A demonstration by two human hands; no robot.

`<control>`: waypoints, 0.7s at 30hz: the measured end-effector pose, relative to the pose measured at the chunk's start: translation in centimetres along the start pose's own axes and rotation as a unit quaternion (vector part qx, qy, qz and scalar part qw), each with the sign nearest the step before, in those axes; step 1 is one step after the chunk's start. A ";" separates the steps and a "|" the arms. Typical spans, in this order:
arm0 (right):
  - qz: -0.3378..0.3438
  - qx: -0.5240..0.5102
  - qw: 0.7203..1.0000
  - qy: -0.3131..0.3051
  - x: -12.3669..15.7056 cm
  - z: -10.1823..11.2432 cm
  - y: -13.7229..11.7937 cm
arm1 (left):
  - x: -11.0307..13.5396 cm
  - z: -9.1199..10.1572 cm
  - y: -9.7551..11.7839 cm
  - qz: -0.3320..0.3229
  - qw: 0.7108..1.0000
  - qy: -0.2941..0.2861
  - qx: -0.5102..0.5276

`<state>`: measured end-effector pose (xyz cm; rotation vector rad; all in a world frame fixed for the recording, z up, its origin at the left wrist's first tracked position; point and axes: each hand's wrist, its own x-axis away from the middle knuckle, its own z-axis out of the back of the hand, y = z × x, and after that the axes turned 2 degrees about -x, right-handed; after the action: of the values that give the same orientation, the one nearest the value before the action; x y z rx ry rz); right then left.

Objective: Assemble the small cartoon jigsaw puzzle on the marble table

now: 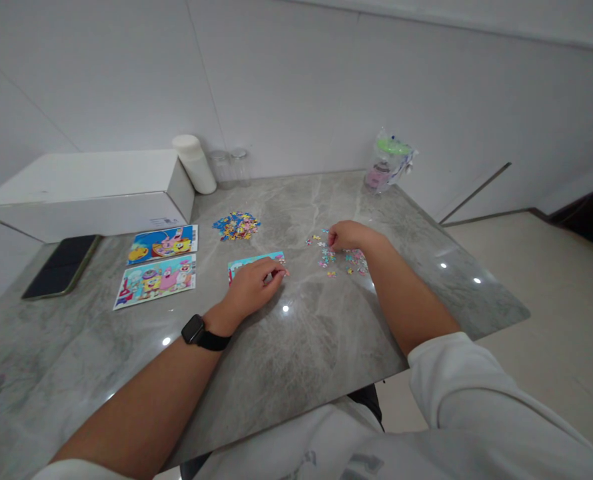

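My left hand [257,283], with a black watch on the wrist, lies over the lower part of a partly assembled jigsaw puzzle [256,259]. Its thumb and forefinger are pinched on a small puzzle piece [287,272], of which only a bit shows. To the right, my right hand [347,235] is closed, fingertips down among loose puzzle pieces [327,257]; whatever it pinches is hidden. Several of these pieces lie spread on both sides of its fingers. A heap of blue and yellow puzzle pieces [236,226] sits farther back.
Two cartoon picture cards [164,244] lie at the left, beside a dark phone [61,267]. Behind them stand a white box [101,213], a white bottle [196,165] and two clear jars [230,168]. A plastic-wrapped cup with a green lid [389,163] stands at the back right.
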<state>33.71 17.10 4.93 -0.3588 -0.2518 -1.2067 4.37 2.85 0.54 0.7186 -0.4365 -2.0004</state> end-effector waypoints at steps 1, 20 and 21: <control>0.001 0.002 1.000 -0.013 0.0 -0.1 0.0 | 0.0 -0.1 0.0 -0.007 1.000 -0.004 -0.001; 0.027 0.030 0.999 -0.021 -0.1 -0.6 0.1 | 0.1 -0.3 0.3 -0.018 1.000 -0.016 -0.009; 0.023 0.036 0.999 -0.023 -0.1 -0.6 0.1 | 0.1 -0.3 0.3 -0.018 1.000 -0.015 -0.009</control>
<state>33.77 16.94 4.33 -0.3278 -0.3250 -1.1412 4.70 2.62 0.41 0.6895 -0.4266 -2.0484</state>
